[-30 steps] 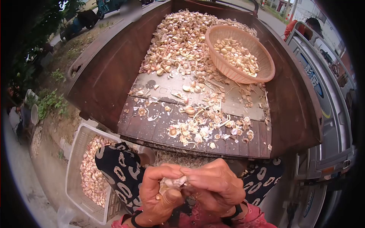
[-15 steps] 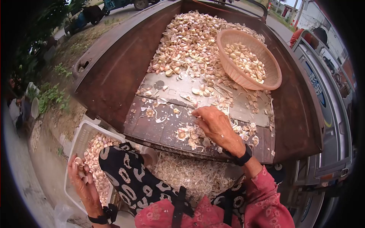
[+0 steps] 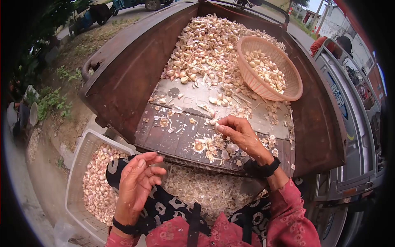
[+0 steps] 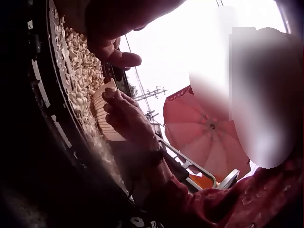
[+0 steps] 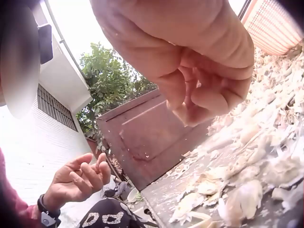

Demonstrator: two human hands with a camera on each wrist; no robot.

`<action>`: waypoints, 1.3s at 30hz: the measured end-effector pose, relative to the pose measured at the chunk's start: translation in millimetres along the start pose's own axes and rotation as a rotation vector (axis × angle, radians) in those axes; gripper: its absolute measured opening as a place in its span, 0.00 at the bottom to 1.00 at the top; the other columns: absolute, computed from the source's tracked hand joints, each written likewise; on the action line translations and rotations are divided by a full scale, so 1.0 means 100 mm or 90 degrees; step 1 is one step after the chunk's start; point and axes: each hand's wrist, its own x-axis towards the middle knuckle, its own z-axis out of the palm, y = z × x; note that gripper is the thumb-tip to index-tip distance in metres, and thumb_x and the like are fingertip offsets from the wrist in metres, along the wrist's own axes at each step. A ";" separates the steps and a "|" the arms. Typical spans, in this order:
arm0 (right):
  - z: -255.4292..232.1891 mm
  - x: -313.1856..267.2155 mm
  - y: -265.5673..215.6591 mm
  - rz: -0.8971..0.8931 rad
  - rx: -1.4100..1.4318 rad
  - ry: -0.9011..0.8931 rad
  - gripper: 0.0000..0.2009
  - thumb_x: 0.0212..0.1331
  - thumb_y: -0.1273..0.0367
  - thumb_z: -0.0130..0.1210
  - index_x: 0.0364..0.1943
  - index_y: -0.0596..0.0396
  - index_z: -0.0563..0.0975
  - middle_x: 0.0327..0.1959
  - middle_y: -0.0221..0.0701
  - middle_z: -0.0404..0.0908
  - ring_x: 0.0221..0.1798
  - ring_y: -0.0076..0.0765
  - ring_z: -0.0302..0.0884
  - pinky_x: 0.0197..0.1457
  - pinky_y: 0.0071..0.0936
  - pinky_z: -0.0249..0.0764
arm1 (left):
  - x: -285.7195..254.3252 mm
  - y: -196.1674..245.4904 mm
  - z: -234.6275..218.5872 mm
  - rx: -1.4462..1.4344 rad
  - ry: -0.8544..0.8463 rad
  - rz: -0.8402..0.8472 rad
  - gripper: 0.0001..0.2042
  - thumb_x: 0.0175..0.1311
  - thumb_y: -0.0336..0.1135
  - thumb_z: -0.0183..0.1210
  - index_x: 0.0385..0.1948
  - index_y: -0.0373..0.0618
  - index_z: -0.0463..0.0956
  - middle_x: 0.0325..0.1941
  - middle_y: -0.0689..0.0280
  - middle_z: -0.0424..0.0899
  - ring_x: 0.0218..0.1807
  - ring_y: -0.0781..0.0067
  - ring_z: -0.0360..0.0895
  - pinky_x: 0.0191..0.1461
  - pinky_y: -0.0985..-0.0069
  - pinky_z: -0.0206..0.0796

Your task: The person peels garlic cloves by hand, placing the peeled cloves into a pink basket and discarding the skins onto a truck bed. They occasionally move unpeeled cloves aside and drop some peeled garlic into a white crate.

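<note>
In the head view the right hand (image 3: 243, 136) pinches a pale garlic piece (image 3: 216, 126) between thumb and index finger, just above the cart's wooden edge. The left hand (image 3: 135, 183) is raised over the thigh, palm inward, fingers loosely bent with nothing visible in them. Loose skins (image 3: 210, 145) lie below the right hand. Behind it spreads a heap of garlic cloves (image 3: 205, 45), with a pink basket (image 3: 269, 68) of peeled cloves at its right. The right wrist view shows the right hand (image 5: 190, 61) large and close, and the left hand (image 5: 80, 180) apart from it.
A white crate (image 3: 74, 185) of unpeeled cloves stands at the lower left. Rusty side walls (image 3: 131, 78) bound the cart bed. Skins (image 3: 201, 189) cover the ground between the knees. A grey vehicle (image 3: 349, 136) stands at the right.
The left hand has moved from over the crate towards the middle, and the cloves seen in it are gone. The right hand, earlier against the left, now holds a piece above the cart bed.
</note>
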 end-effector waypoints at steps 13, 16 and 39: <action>-0.06 0.31 0.31 -0.224 -0.513 0.010 0.07 0.60 0.71 0.55 0.38 0.59 0.73 0.35 0.41 0.75 0.43 0.52 0.77 0.43 0.46 0.72 | 1.18 -0.73 0.35 -0.161 -0.099 -0.235 0.20 0.76 0.44 0.45 0.55 0.36 0.70 0.47 0.59 0.80 0.47 0.69 0.80 0.46 0.75 0.75; -0.10 0.22 0.08 -0.083 -0.416 0.025 0.09 0.61 0.69 0.58 0.38 0.62 0.75 0.36 0.42 0.79 0.41 0.44 0.80 0.41 0.39 0.74 | 1.33 -0.75 0.36 -0.089 -0.096 -0.204 0.21 0.76 0.46 0.46 0.56 0.36 0.69 0.48 0.59 0.80 0.47 0.67 0.80 0.46 0.74 0.75; 0.07 0.51 -0.04 -0.135 -0.151 -0.020 0.12 0.66 0.67 0.57 0.47 0.58 0.82 0.35 0.31 0.81 0.35 0.27 0.76 0.37 0.26 0.71 | 1.46 -0.76 0.46 -0.256 -0.098 -0.293 0.20 0.77 0.47 0.43 0.51 0.38 0.72 0.44 0.60 0.79 0.38 0.73 0.79 0.29 0.85 0.69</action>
